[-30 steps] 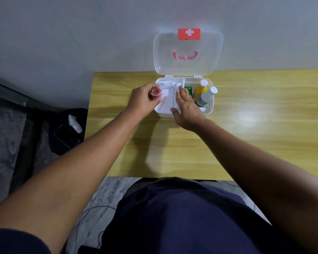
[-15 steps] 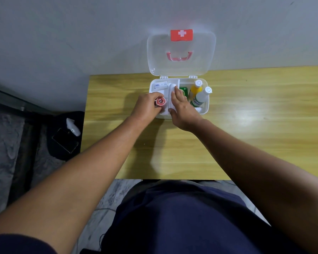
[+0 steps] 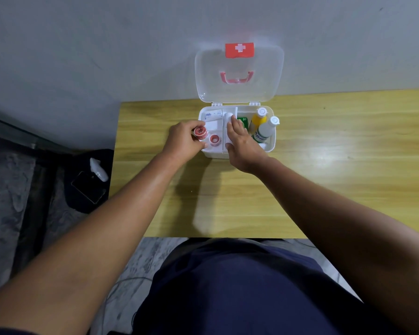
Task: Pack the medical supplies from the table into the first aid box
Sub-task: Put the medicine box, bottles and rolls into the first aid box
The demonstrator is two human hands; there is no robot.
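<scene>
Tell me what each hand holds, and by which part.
Left hand pinches a red tape roll by its rim. Right hand grips nothing; its fingers lie on a white item in the box.

Plain room: wooden table (image 3: 324,170), grey wall (image 3: 102,49).

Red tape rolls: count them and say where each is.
2. One red tape roll is pinched in the left hand at the left edge of the first aid box; the second roll lies inside its left compartment. Others may be hidden inside.
</scene>
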